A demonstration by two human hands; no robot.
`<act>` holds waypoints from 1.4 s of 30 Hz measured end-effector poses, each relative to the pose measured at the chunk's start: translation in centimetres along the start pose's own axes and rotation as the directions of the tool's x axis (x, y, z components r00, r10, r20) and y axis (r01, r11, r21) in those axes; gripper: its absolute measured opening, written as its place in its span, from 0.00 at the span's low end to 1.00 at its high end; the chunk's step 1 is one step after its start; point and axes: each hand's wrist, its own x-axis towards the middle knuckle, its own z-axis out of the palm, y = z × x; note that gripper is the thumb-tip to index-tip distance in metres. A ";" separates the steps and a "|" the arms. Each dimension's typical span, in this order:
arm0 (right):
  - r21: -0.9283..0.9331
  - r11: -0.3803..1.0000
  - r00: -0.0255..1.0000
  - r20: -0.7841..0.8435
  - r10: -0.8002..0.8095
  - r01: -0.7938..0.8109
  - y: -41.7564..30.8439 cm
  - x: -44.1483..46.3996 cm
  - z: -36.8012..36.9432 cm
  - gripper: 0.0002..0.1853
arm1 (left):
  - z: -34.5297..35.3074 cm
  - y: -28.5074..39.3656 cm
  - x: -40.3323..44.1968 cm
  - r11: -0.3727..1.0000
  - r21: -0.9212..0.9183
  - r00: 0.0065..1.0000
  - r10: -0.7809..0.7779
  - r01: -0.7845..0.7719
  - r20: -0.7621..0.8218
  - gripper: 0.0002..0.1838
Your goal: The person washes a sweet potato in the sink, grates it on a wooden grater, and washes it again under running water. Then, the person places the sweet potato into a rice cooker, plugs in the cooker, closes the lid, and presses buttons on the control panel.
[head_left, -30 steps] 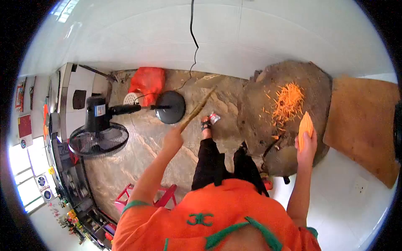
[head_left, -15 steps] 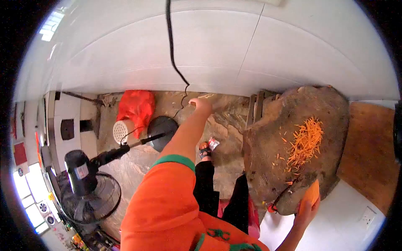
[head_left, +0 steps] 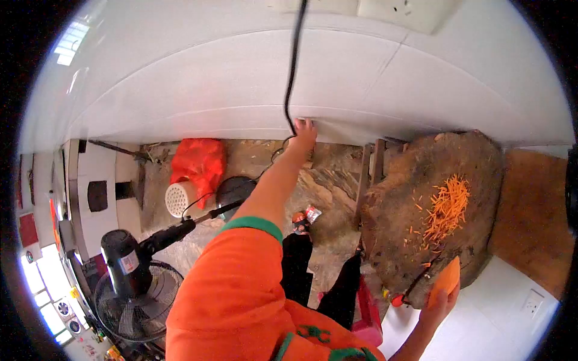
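My left hand (head_left: 305,135) reaches out to the foot of the white wall, fingers stretched upward. A black power cord (head_left: 293,66) hangs down the wall and runs against the thumb side of this hand; I cannot tell whether it is gripped. At the lower right, my right hand (head_left: 439,307) is closed around a piece of carrot (head_left: 446,280) with a flat cut face. Thin carrot strips (head_left: 448,204) lie heaped on the brown wooden slab (head_left: 391,201) just beyond it. A dark, thin-handled tool (head_left: 414,285) rests at the slab's near edge, its details unclear.
A black standing fan (head_left: 135,289) is on the left, its round base (head_left: 235,195) on the floor. Beside the base are a red plastic bag (head_left: 197,161) and a white perforated basket (head_left: 179,200). A pink stool or tub (head_left: 366,316) sits by my legs.
My left hand has moved up to the wall, and its fingers have stretched out. The cord now meets the hand. My right hand keeps the carrot; the view has shifted slightly.
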 end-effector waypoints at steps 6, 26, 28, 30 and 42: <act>0.203 0.967 0.936 0.342 0.079 -0.156 -0.4 -0.8 0.4 0.23 | -6.4 4.1 -13.0 0.734 -0.559 0.910 -0.207 0.387 0.359 0.16; -0.353 0.748 -0.517 0.555 0.651 0.562 2.2 -35.4 15.8 0.23 | -28.0 16.0 -83.8 -0.648 -0.179 -0.386 -0.628 0.741 0.675 0.17; -0.380 0.737 -0.555 0.490 0.672 0.559 6.0 -43.9 17.4 0.23 | -28.1 19.0 -88.5 -0.746 -0.183 -0.424 -0.542 0.640 0.725 0.17; -0.416 0.735 -0.595 0.431 0.678 0.536 9.2 -51.5 18.1 0.22 | -26.5 23.2 -92.1 -0.680 -0.196 -0.408 -0.617 0.706 0.673 0.16; -0.486 0.817 -0.691 0.474 0.545 0.311 16.3 -92.4 30.7 0.20 | -28.5 0.7 -116.4 -0.872 -0.365 -0.617 -0.488 0.325 0.617 0.21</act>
